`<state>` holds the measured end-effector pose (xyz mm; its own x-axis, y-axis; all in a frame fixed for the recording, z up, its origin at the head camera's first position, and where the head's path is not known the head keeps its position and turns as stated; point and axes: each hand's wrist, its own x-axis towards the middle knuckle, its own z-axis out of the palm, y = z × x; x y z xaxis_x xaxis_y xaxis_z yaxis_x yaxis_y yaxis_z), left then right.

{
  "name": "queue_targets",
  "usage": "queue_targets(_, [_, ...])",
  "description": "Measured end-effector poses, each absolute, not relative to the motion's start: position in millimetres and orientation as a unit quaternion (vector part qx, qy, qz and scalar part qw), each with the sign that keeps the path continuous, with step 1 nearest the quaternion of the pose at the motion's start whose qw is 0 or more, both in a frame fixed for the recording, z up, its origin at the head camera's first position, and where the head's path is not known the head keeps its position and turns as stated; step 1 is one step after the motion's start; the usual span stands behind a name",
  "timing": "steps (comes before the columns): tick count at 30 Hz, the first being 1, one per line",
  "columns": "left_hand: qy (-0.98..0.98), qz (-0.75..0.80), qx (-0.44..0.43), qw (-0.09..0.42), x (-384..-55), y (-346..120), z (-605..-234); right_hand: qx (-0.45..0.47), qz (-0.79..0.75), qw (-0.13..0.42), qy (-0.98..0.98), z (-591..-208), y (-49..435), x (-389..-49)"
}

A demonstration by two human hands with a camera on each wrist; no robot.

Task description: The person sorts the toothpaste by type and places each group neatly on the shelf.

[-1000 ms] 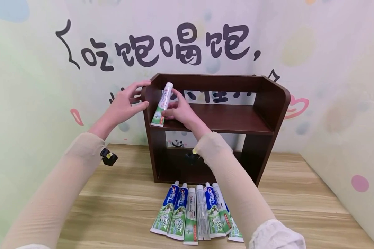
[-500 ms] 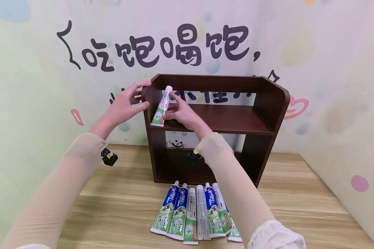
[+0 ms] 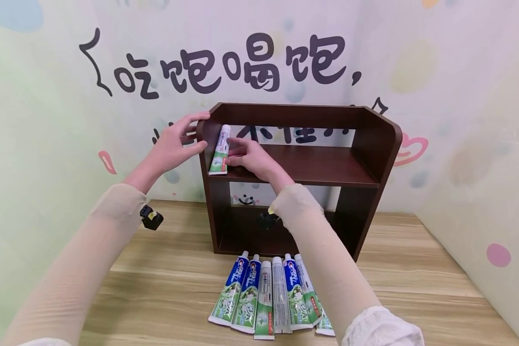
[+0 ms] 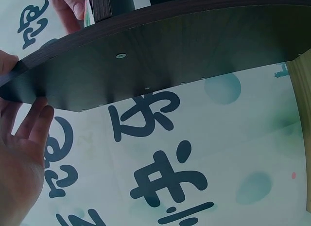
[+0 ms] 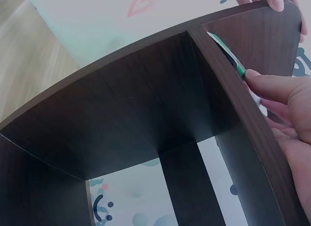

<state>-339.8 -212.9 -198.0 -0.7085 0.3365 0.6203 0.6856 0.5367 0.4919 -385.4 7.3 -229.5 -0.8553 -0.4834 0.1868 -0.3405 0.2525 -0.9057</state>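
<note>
My right hand (image 3: pixel 257 158) holds a white and green toothpaste tube (image 3: pixel 219 151) by its right edge. The tube stands nearly upright, cap up, at the left end of the dark brown shelf's (image 3: pixel 320 166) upper level, close to the left side panel. In the right wrist view my thumb touches the tube's green edge (image 5: pixel 228 53), the rest being mostly hidden by the board. My left hand (image 3: pixel 170 144) grips that side panel from outside, with the panel (image 4: pixel 160 51) between thumb and fingers in the left wrist view.
On the wooden table (image 3: pixel 164 283), several toothpaste tubes lie side by side before the shelf, among them a blue and green one (image 3: pixel 247 293). My right forearm covers part of the rightmost tubes. Behind the shelf stands a wall (image 3: pixel 393 57) with black lettering.
The held tube has come down and tilted left, from leaning right to nearly upright beside the panel. My right hand moved slightly with it. My left hand has stayed put.
</note>
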Motion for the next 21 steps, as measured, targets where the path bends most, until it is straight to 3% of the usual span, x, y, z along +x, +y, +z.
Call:
queue_targets(9, [-0.845, -0.379, -0.301, 0.226, -339.4, -212.8, -198.6, -0.301, -0.549, 0.115, 0.772, -229.9, 13.3, -386.3])
queue_targets(21, [-0.846, -0.372, -0.303, 0.231, -340.1, -212.0, -197.2, -0.313, -0.493, 0.111, 0.804, -226.7, 15.0, -387.5])
